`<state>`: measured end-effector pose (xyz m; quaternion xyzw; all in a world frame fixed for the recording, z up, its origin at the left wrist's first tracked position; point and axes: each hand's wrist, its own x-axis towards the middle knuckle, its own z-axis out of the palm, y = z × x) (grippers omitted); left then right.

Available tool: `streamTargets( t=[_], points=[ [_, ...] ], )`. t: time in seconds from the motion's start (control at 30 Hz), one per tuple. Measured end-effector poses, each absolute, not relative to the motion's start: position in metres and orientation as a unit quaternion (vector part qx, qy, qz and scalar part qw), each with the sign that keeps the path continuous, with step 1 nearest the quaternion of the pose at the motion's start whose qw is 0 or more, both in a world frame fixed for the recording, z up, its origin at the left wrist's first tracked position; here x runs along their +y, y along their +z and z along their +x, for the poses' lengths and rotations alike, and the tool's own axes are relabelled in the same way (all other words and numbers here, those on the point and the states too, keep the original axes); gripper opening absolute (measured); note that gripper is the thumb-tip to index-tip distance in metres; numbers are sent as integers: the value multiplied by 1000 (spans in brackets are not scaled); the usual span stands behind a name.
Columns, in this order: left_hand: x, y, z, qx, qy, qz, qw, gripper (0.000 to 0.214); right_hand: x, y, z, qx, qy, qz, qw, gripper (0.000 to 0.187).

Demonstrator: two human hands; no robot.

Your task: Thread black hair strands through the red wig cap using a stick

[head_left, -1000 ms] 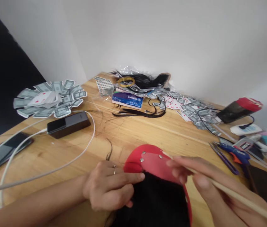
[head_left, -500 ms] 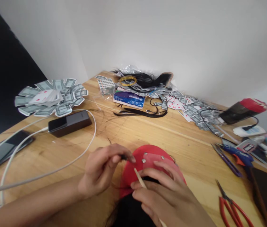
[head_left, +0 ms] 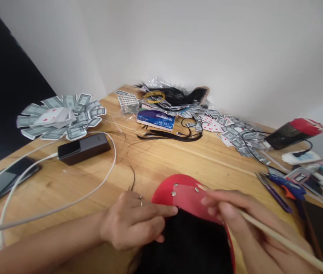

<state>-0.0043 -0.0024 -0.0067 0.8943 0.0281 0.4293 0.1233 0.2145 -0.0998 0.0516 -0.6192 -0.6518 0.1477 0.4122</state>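
A red dome-shaped piece [head_left: 161, 189] with a pinkish patch [head_left: 188, 196] and several metal studs stands at the table's near edge. Black hair [head_left: 190, 243] covers its near side. My left hand [head_left: 135, 220], wearing a ring, presses its stretched index fingertip at the hair's upper edge. Its other fingers are curled, and a thin dark lock of hair [head_left: 133, 179] sticks out behind them. Held like a pen, a thin pale wooden stick [head_left: 275, 238] lies in my right hand [head_left: 241, 220]. The stick's tip is near a stud at the dome's upper right.
A power bank [head_left: 84, 147] with a white cable, a phone [head_left: 10, 182] and a flower-like pile of cards [head_left: 61, 118] lie left. Behind are a blue box [head_left: 155, 120], black hair pieces [head_left: 178, 95] and scattered cards [head_left: 238, 137]. Pliers [head_left: 287, 186] and purple-handled snips [head_left: 274, 194] lie right.
My left hand has gone from pinching a dark lock above the dome to pressing at the hair's edge. My right hand has moved right with the stick. The black hair now covers more of the dome.
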Motion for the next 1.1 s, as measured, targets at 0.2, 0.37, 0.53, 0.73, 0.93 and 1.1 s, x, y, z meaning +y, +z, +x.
streamTargets(
  t=[0.2,0.37,0.53,0.73,0.93,1.1],
  points=[
    [-6,-4,-4,33,433,897,83,33,-90,31,194,-620,212,-592,469,13],
    [-5,-6,-5,27,440,893,95,29,-90,31,193,-640,213,-573,466,16],
    [-4,-4,-5,27,428,897,108,25,-89,34,191,-655,198,-572,452,20],
    [-4,-3,-5,33,415,903,107,29,-89,33,194,-661,202,-575,437,19],
    [-5,-1,-5,32,419,902,101,30,-89,34,194,-658,204,-575,442,18],
    [-4,1,-4,33,431,897,97,29,-88,35,194,-668,199,-573,432,18]
  ],
)
